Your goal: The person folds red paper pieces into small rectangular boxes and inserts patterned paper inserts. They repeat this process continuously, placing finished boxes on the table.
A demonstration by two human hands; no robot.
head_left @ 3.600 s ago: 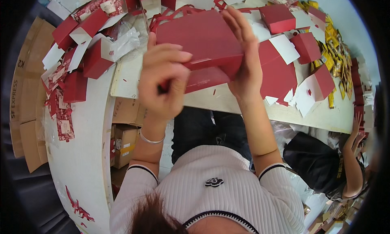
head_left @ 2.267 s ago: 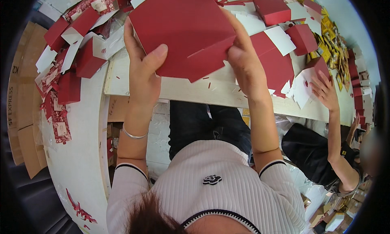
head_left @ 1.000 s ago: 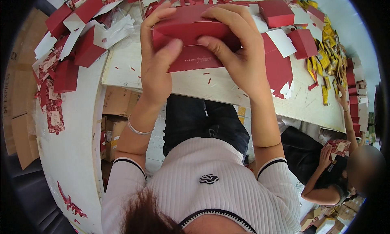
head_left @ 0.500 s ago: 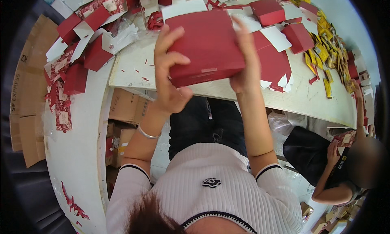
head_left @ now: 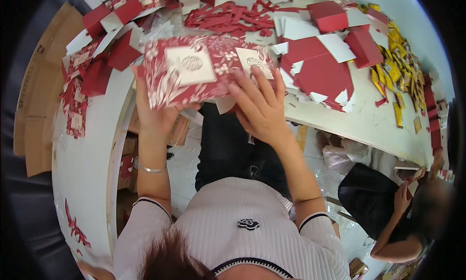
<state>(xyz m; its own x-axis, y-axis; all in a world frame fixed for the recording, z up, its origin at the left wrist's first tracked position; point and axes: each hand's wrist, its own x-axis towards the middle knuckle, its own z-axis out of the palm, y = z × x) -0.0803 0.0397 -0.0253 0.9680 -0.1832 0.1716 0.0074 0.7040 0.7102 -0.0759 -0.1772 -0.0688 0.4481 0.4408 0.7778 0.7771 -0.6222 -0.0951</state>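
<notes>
In front of my body, above the table's near edge, is a gift box (head_left: 182, 71) with a red-and-white floral print and two cream panels. A pale flap shows under its near edge. My left hand (head_left: 158, 117) is closed on the box's left end, the thumb up its side and fingers partly hidden beneath. Across the right part of the printed face lie the spread, stretched fingers of my right hand (head_left: 262, 107); its thumb is hard to make out.
Flat red sheets (head_left: 323, 78) lie stacked right of the box. Red ribbons (head_left: 228, 18) are heaped behind, yellow packets (head_left: 393, 61) far right. Folded red boxes (head_left: 124, 49) crowd the left. A co-worker (head_left: 400, 202) handles a box at right; another hand (head_left: 94, 270) shows lower left.
The box was held up between both hands with a plain red face showing. It is now lower and further left, with the floral face showing. My right hand moved from its side onto that face.
</notes>
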